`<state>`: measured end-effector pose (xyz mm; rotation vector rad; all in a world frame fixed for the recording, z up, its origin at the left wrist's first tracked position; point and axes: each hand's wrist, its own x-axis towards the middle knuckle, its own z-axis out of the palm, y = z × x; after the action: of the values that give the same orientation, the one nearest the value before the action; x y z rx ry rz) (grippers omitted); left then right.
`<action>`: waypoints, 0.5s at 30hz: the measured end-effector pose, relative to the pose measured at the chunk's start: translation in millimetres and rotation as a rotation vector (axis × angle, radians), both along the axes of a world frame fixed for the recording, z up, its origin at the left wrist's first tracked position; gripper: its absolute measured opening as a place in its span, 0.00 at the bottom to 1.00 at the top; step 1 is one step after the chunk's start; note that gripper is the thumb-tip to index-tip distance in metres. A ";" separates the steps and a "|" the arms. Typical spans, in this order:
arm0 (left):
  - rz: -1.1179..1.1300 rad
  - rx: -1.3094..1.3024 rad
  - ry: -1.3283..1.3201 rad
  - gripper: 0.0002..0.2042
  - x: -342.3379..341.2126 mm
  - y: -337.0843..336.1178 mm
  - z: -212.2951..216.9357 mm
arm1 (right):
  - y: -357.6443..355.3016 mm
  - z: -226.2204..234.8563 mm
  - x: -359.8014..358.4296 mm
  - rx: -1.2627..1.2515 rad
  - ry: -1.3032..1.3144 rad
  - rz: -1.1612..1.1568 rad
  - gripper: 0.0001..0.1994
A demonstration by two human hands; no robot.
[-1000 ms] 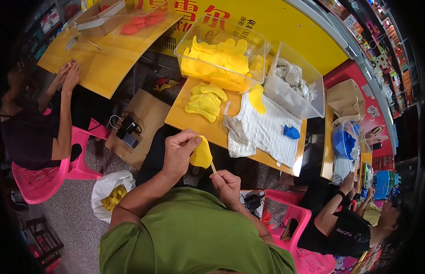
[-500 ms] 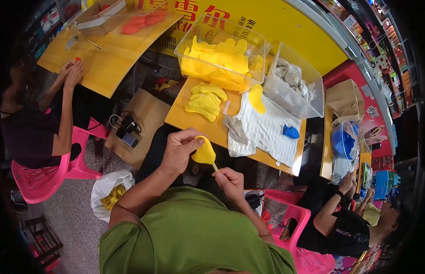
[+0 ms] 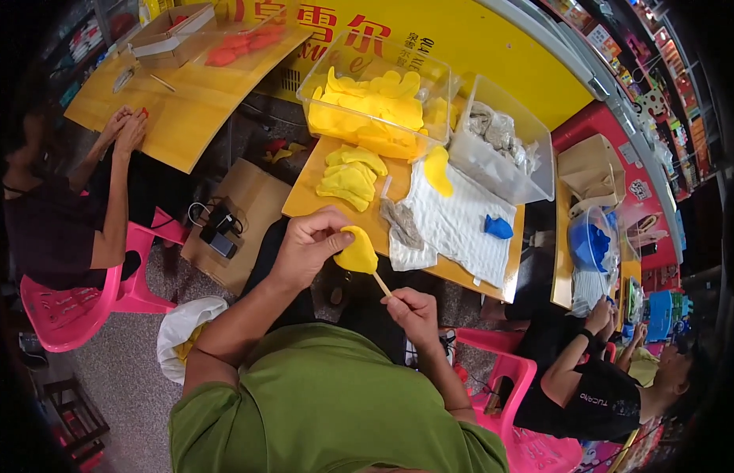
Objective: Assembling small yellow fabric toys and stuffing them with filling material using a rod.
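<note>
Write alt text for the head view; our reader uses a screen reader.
The left hand pinches a soft yellow rounded piece mounted on a thin wooden stick, which the right hand holds, below a wooden board carrying more yellow pieces.

A small, rounded yellow piece (image 3: 357,251), seemingly soft, is held up in mid-air. A thin pale stick (image 3: 382,284) is set slanting into its lower edge.

Yellow sign (image 3: 462,39) w/ red lettering, top

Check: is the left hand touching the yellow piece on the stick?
Touching. The head view shows the left hand with fingers pinching the edge of the yellow piece, no gap; the right hand holds the stick.
</note>
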<state>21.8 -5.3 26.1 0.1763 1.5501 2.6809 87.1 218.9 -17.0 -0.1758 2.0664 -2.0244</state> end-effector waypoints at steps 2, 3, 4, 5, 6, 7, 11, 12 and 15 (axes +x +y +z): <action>0.002 -0.386 0.329 0.01 -1.4 -2.0 13.1 | 13.6 12.0 -7.9 0.134 0.043 0.094 0.06; 0.034 -0.590 0.548 0.04 -1.5 -1.2 21.0 | 20.0 16.0 -12.0 0.263 0.108 0.147 0.05; 0.035 -0.590 0.551 0.04 0.1 1.0 26.4 | 21.6 20.8 -14.6 0.263 0.111 0.146 0.05; 0.016 -0.691 0.731 0.05 1.9 3.6 31.0 | 21.9 27.4 -16.3 0.308 0.202 0.150 0.05; -0.004 -0.791 0.913 0.05 3.5 6.6 33.7 | 21.3 33.5 -16.3 0.352 0.294 0.154 0.05; -0.018 -0.857 0.972 0.06 8.7 11.1 33.0 | 16.6 38.1 -16.6 0.386 0.353 0.136 0.05; 0.107 -1.077 1.332 0.11 24.5 14.9 38.8 | 2.4 34.6 -11.5 0.315 0.457 -0.015 0.05; 0.206 -1.013 1.270 0.14 30.0 12.4 41.5 | 1.4 32.4 -10.0 0.310 0.464 -0.019 0.05; 0.405 -0.549 0.883 0.31 36.1 7.9 30.7 | 0.7 23.9 -6.4 0.215 0.432 -0.099 0.04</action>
<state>57.9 2.6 56.8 1.2660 2.7342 2.3856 80.7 219.6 7.0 -0.5202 2.5803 -1.9293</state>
